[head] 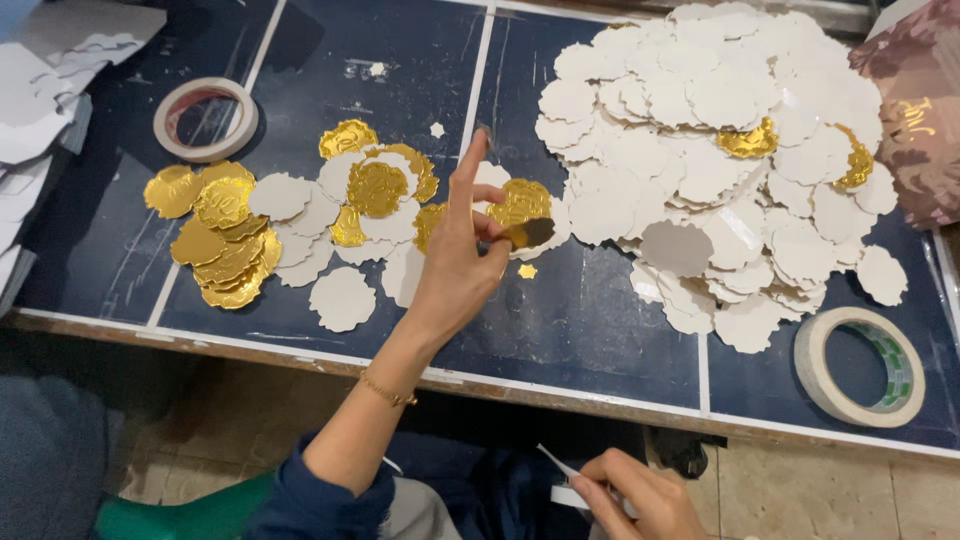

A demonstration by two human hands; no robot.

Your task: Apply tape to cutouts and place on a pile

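My left hand [462, 262] is raised over the dark blue table [580, 320], pinching a small gold scalloped piece [530, 233] between thumb and fingers, index finger pointing up. Beneath it lie gold scalloped discs [377, 188] mixed with white ones. My right hand [635, 492] is low, below the table's front edge, holding a white paper strip [562, 478]. A big heap of white scalloped discs [700, 150] fills the right side.
A stack of gold discs [225, 240] lies at the left. One tape roll [205, 118] sits at the back left, another tape roll [862, 365] at the front right. White paper sheets [30, 110] are at the far left, a patterned bag [915, 110] at the right edge.
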